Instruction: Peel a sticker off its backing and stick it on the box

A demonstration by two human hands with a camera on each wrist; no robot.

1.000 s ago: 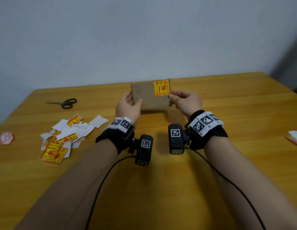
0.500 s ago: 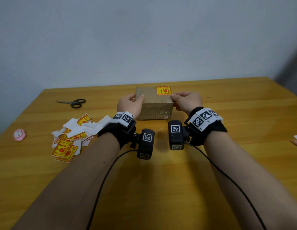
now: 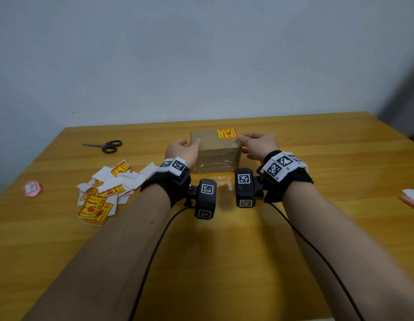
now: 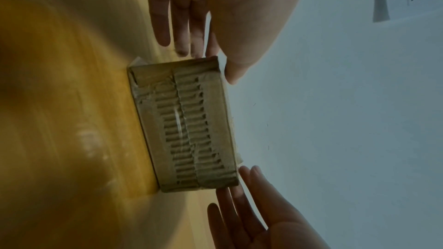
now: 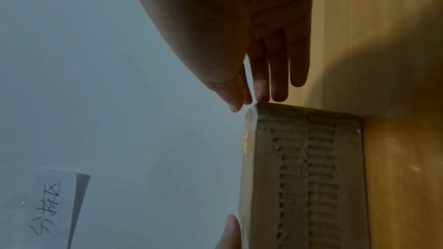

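Left hand and right hand flank the box, one at each end, fingers straight and relaxed, gripping nothing. Left thumb tip touches the box's top left edge; right fingertips sit at the top right corner, contact or a slight gap, cannot tell. Box rests flat on the bench, ribbed taped side facing the person. Red-and-yellow sticker lies flat on the box top, far right corner. Left of the box: pile of stickers and white backing scraps, scissors beyond it, small pink round item near the bench's left edge.
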